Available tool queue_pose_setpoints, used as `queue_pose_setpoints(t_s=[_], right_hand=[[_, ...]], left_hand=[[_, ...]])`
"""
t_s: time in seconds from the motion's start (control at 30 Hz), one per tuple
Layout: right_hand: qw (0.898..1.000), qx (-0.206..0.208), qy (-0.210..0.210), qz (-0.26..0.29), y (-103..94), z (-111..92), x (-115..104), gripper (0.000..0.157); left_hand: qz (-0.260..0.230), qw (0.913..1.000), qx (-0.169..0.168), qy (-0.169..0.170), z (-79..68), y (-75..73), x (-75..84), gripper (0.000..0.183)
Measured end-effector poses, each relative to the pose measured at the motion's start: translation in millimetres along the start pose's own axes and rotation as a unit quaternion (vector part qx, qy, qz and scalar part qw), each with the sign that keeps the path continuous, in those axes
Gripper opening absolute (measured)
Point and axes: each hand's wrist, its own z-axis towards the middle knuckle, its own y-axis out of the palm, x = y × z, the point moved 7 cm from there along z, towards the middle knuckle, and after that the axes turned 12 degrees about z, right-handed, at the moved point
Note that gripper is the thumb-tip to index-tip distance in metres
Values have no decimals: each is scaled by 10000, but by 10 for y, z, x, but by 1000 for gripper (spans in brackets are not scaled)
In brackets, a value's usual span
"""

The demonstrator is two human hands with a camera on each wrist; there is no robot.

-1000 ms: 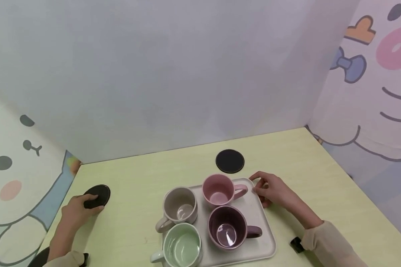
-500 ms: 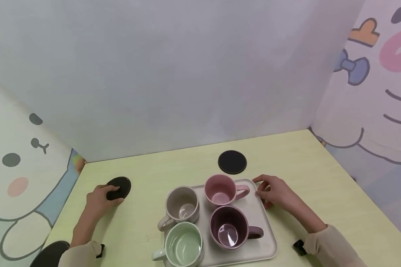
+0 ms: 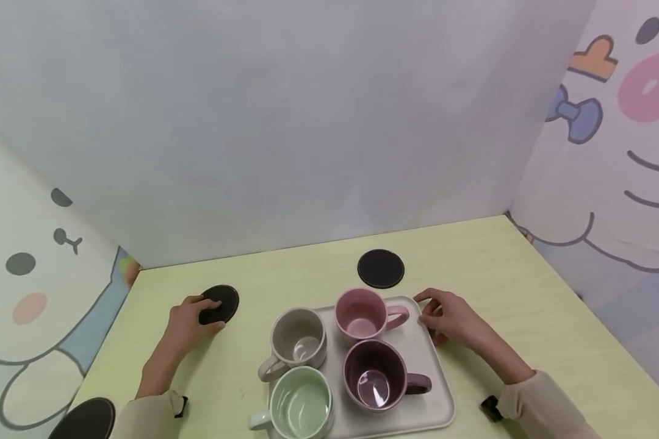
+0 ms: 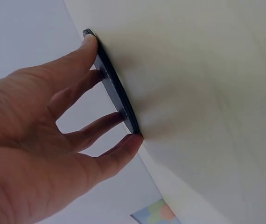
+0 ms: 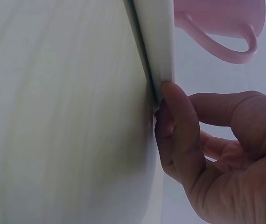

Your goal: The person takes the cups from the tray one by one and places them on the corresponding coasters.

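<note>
Coaster point(image 3: 227, 301), edgewise only from left wrist, is gripped by spread left hand point(image 3: 189, 323); right hand point(image 3: 449, 315) pinches tray point(image 3: 425, 352).

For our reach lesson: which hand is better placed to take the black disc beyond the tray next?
Probably the right hand: touching the tray, it is nearer that far disc; the left hand holds another disc.

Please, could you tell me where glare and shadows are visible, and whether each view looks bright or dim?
Head view: fairly bright, white glare inside the purple mug and the beige mug; left wrist view: dimmer, with soft shadows on the table beside the black coaster in the left grip; right wrist view: also dim, a soft shadow on the table near the right grip.
</note>
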Motion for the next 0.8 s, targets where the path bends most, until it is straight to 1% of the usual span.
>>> queue_pose_setpoints(t_s=[0.27, 0.5, 0.8], right_hand=[[10000, 3, -6, -14, 11, 9, 35, 38], [10000, -17, -42, -32, 21, 31, 28, 37], [10000, -42, -14, -6, 25, 16, 34, 38]], left_hand=[[-97, 9997, -31, 207, 107, 35, 208, 46], [-196, 9984, 58, 518, 238, 61, 388, 44], [-313, 9958, -195, 844, 473, 169, 669, 43]])
